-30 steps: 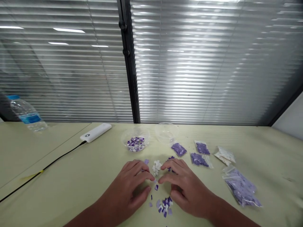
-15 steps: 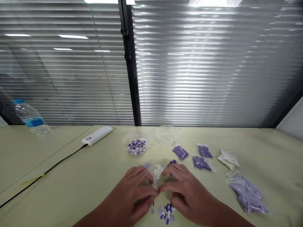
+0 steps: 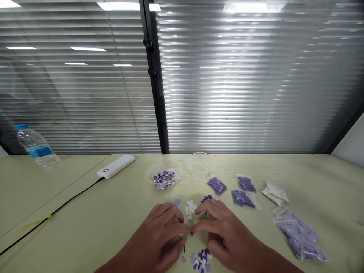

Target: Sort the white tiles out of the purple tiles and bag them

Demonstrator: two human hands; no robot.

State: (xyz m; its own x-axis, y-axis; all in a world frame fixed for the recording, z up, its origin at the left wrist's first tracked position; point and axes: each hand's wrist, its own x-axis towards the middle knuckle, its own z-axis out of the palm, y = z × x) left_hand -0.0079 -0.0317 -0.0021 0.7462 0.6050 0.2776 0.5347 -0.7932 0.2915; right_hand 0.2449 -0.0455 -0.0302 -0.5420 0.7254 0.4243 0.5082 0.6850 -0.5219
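The left hand (image 3: 155,235) is held loosely curled over the table (image 3: 85,227), thumb and index finger apart. The right hand (image 3: 224,233) is held likewise, its thumb bent under the palm and its fingers spread. The two index fingertips are brought together beside a small purple tile (image 3: 191,234); whether it is touched by both cannot be told. Nothing is seen to be gripped in either hand.

Between the wrists, a loose pile of mixed tiles (image 3: 202,260) is spread on the tabletop. Beyond the fingers, white tiles (image 3: 190,209) are gathered, flanked by light purple tiles (image 3: 176,202) and dark purple tiles (image 3: 207,198), both partly hidden.

Farther back, mixed tiles are held in a clear bowl (image 3: 150,175), beside which a second clear bowl (image 3: 201,165) is placed. To the right, small purple packets (image 3: 217,185), white packets (image 3: 275,192) and a larger lilac bag (image 3: 300,235) are laid out. At left, a white device (image 3: 116,167) is joined to a black cable (image 3: 75,187), and a water bottle (image 3: 38,148) is seen near glazed panels backed by blinds (image 3: 85,102).
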